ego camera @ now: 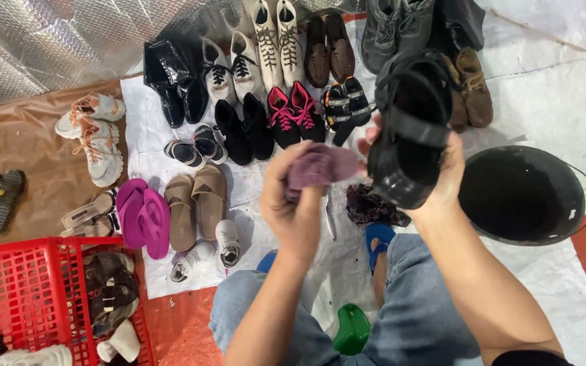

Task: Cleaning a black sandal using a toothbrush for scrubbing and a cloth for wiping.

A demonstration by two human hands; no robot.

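My right hand [447,177] grips a black strappy sandal [409,129], held up with its sole toward me. My left hand [294,207] is closed around a crumpled purple cloth [320,166], which it holds just left of the sandal, close to its side. A dark patterned rag [371,207] lies on the white sheet below the sandal. My knees in blue jeans [415,305] show at the bottom, with blue slippers on my feet.
Rows of shoes lie on a white sheet [551,102]: black boots, white sneakers, pink-laced black ones, brown sandals, magenta flip-flops [144,217]. A black basin [520,194] stands at right. A red crate [32,295] with shoes is at lower left. A green bottle [352,329] sits between my legs.
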